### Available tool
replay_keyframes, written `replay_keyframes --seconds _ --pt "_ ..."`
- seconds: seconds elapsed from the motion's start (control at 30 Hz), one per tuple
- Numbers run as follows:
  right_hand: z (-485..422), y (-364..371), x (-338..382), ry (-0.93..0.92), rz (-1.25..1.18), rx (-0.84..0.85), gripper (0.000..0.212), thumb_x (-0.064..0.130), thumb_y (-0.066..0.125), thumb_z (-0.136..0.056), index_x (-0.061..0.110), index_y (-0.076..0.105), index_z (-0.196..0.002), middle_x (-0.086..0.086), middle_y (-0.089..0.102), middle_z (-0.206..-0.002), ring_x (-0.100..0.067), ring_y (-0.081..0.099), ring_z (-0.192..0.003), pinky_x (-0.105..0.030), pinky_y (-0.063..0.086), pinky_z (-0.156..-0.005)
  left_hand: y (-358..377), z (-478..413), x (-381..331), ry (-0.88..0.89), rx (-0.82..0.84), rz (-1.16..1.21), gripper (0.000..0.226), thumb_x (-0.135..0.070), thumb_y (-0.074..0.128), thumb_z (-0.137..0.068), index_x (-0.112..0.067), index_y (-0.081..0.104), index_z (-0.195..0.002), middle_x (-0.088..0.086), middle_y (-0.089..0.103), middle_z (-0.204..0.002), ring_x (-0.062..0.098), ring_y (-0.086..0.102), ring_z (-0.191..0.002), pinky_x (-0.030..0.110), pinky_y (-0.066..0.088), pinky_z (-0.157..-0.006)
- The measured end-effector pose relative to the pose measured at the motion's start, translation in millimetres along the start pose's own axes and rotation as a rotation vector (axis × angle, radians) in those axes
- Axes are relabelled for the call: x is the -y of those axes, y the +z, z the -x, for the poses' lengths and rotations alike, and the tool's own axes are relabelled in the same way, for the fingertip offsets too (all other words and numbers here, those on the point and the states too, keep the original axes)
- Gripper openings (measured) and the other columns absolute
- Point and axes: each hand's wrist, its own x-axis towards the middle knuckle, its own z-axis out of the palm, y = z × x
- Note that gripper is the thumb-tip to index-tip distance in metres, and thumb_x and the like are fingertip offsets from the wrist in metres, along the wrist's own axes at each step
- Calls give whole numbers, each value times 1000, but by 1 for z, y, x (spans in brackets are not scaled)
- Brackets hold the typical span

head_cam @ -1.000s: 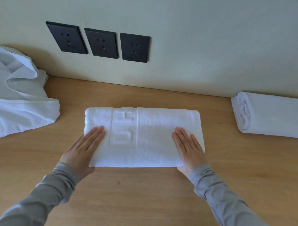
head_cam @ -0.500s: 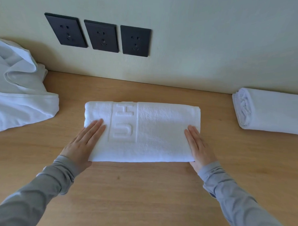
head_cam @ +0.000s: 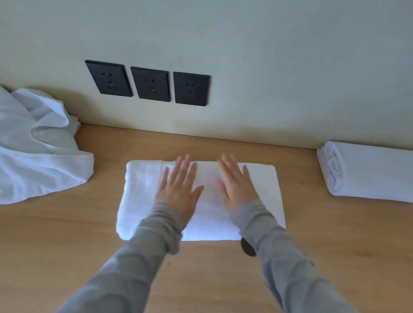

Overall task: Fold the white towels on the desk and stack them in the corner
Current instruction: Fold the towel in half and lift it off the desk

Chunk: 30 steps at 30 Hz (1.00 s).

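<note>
Desk (head_cam: 57, 244): hands now mid-towel (head_cam: 138, 200).

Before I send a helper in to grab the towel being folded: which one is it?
Find the three black sockets on the wall; the folded towel lies flat on the desk just below them. Unlike the crumpled cloth at left and the rolled towel at right, both hands rest on it.

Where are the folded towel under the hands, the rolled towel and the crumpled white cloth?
folded towel (head_cam: 141, 191), head view, bare left part of its top.
rolled towel (head_cam: 375, 174), head view, middle of its top side.
crumpled white cloth (head_cam: 32, 159), head view, middle of the heap.
</note>
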Motion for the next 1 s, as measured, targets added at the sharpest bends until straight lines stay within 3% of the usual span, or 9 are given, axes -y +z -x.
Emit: replay_keyframes --seconds 0.1,0.4,0.53,0.63,0.73,0.83,0.9,0.93,1.0 --pt "-17 29 2 18 146 119 51 28 17 -102 17 4 -150 3 -5 -159 -13 -9 -145 -37 -6 -117 21 -17 -13 20 95 -59 60 -46 5 -96 -22 -18 -146 -2 -26 -154 16 -22 -142 40 -12 -114" --pt "15 39 -97 227 130 56 59 44 7 -96 22 -10 -148 10 -16 -156 2 -23 -137 -29 -11 -116 31 3 99 -171 73 67 76 -68 -9 -80 -28 -21 -143 -14 -27 -148 2 -24 -136 36 -5 -117" --pt "5 40 -97 241 130 49 60 44 8 -95 21 -4 -150 9 -10 -157 0 -14 -141 -35 -5 -119 30 -4 96 -188 104 73 73 -64 -4 -85 -27 -16 -146 -9 -21 -154 3 -21 -138 39 -4 -117" --pt "11 36 -92 255 137 13 61 44 15 -97 20 -2 -150 8 -7 -158 -4 -10 -143 -36 -3 -119 19 1 90 -214 103 115 71 -58 15 -90 -26 -11 -148 -8 -17 -156 8 -16 -142 40 -6 -117" --pt "37 31 -80 464 -161 -211 71 44 45 -93 12 15 -149 -4 22 -154 -22 22 -140 -38 18 -115 2 23 75 -429 -154 538 75 -39 53 -90 -18 13 -149 0 4 -158 16 2 -145 39 3 -118" --pt "78 35 -68 882 -727 -482 75 45 64 -81 4 34 -138 -12 45 -134 -30 44 -124 -46 38 -104 -2 66 64 -875 -365 899 79 -30 73 -78 -12 31 -143 11 30 -148 26 26 -136 43 24 -111" --pt "99 46 -62 1211 -1064 -573 56 39 68 -79 0 49 -115 -11 56 -106 -28 53 -105 -45 43 -98 9 94 55 -1122 -318 1076 77 -43 83 -57 -3 51 -115 16 52 -110 27 46 -105 41 37 -92" --pt "106 53 -57 1368 -1216 -541 47 36 68 -80 1 52 -106 -12 57 -94 -30 55 -101 -45 43 -99 14 104 48 -1184 -264 1188 75 -50 85 -44 -2 53 -93 14 50 -84 25 46 -86 38 39 -81" --pt "111 63 -45 1513 -1493 -426 50 37 67 -82 -1 54 -110 -19 60 -107 -31 56 -109 -42 43 -102 26 111 31 -1254 -133 1497 71 -43 90 -44 -2 55 -90 8 46 -71 23 48 -76 37 44 -80"
